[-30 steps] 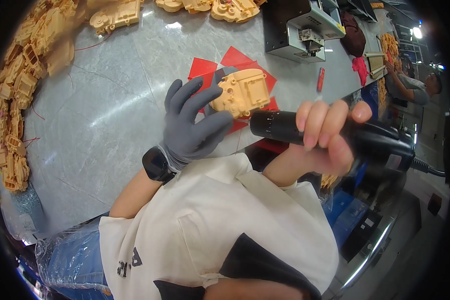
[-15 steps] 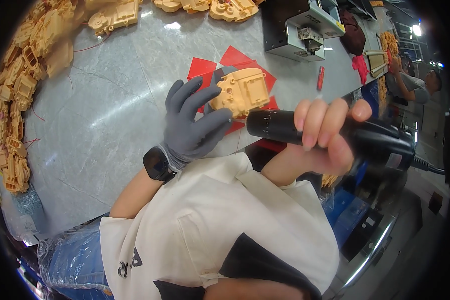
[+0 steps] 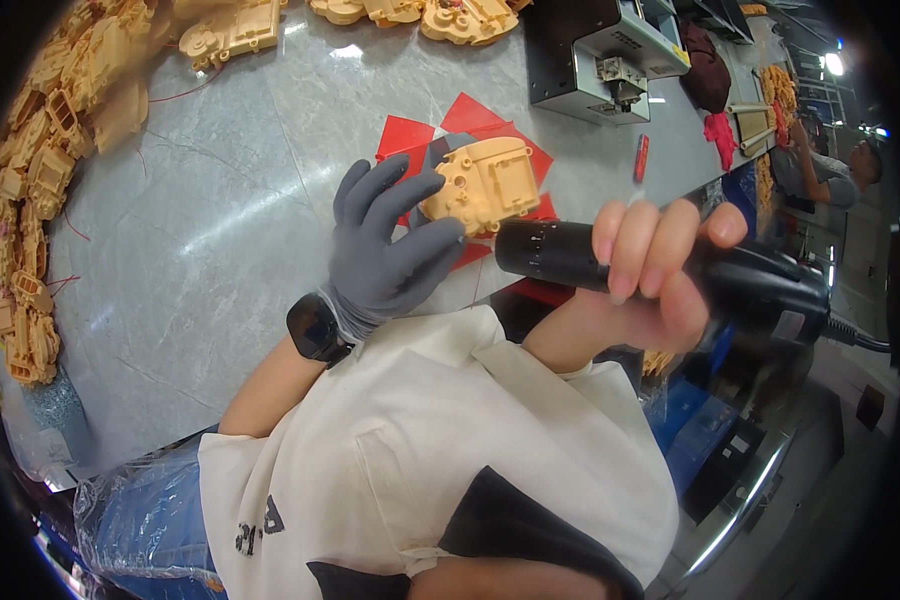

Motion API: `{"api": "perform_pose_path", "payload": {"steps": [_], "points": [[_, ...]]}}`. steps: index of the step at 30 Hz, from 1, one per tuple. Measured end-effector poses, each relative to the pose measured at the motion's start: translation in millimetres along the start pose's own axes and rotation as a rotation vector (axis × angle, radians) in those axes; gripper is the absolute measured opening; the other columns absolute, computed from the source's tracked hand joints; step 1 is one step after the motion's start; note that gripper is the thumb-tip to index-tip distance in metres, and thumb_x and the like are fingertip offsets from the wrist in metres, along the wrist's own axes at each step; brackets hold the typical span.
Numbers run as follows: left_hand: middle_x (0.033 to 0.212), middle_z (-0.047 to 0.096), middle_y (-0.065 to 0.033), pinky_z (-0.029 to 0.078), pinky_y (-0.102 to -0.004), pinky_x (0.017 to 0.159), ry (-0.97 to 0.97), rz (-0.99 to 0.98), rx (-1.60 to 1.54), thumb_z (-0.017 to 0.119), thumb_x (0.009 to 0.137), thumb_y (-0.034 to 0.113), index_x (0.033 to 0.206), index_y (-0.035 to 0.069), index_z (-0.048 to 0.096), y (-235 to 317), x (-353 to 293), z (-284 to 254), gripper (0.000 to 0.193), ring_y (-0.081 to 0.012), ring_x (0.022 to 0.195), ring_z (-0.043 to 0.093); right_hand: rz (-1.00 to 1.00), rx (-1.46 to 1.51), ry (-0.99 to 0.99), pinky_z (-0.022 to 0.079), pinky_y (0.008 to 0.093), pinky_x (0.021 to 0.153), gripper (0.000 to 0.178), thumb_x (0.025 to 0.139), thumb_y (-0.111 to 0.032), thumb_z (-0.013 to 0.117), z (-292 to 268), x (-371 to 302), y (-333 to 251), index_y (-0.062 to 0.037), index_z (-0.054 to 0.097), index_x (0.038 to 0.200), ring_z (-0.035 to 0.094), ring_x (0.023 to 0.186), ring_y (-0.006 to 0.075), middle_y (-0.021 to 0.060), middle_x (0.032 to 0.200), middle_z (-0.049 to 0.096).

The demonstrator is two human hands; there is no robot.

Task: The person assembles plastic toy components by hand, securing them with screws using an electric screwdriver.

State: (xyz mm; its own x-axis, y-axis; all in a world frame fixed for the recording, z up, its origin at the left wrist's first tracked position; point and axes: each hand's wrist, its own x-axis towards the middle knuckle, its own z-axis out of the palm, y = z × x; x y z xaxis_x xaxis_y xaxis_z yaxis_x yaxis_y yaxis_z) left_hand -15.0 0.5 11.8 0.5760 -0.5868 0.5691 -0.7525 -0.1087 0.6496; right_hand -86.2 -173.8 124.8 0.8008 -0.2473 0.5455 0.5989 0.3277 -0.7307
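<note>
In a grey glove, my left hand [image 3: 385,240] pinches the left edge of a tan plastic housing [image 3: 500,185] between thumb and fingers. The housing has a round end, a boxy frame and small screw posts. Bare, my right hand [image 3: 655,260] is wrapped round a black corded heat gun [image 3: 550,250]. The barrel's front end points left, close by the housing's lower edge; whether they touch I cannot tell. Beneath the housing lie overlapping red sheets [image 3: 405,137] and a dark grey block [image 3: 440,150], partly hidden by it.
Piled tan housings [image 3: 55,180] line the table's left side, and more [image 3: 232,35] lie along the far edge. A black and grey machine [image 3: 610,65] stands at the far right of the grey table [image 3: 220,300], near a small red tube [image 3: 641,158]. Another person [image 3: 830,175] sits farther right.
Almost nothing differs. Both hands, the housing and the heat gun keep nearly the same place, with only a tiny drift to the right.
</note>
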Motion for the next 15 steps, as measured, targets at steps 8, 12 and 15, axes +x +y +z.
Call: {"api": "perform_pose_path", "payload": {"steps": [8, 12, 15], "points": [[0.119, 0.052, -0.0115, 0.029, -0.0490, 0.099, 0.005, 0.020, 0.004, 0.074, 0.063, 0.008, 0.097, 0.018, 0.061, -0.4, -1.3, 1.8, 0.038, -0.0356, 0.118, 0.041, 0.009, 0.001, -0.024, 0.040, 0.0354, 0.064, 0.048, 0.076, 0.001, 0.051, -1.1, 0.0, 0.7, -0.0087, 0.034, 0.120, 0.051, 0.058, 0.0187, 0.0068, 0.072, 0.049], [0.119, 0.052, -0.0115, 0.029, -0.0490, 0.099, 0.015, 0.030, 0.001, 0.074, 0.063, 0.009, 0.098, 0.018, 0.061, 0.0, -1.2, 2.3, 0.038, -0.0354, 0.118, 0.041, 0.017, -0.001, -0.014, 0.041, 0.0354, 0.065, 0.048, 0.076, 0.001, 0.051, -0.2, -0.4, 0.6, -0.0087, 0.034, 0.120, 0.051, 0.058, 0.0188, 0.0066, 0.072, 0.049], [0.119, 0.052, -0.0115, 0.029, -0.0489, 0.099, 0.013, 0.036, -0.004, 0.075, 0.063, 0.009, 0.098, 0.018, 0.061, -0.5, -1.0, 2.5, 0.039, -0.0352, 0.118, 0.041, 0.030, -0.002, -0.018, 0.041, 0.0356, 0.065, 0.048, 0.076, 0.001, 0.052, -1.1, -0.4, 0.3, -0.0087, 0.034, 0.120, 0.051, 0.058, 0.0189, 0.0066, 0.072, 0.050]]}}
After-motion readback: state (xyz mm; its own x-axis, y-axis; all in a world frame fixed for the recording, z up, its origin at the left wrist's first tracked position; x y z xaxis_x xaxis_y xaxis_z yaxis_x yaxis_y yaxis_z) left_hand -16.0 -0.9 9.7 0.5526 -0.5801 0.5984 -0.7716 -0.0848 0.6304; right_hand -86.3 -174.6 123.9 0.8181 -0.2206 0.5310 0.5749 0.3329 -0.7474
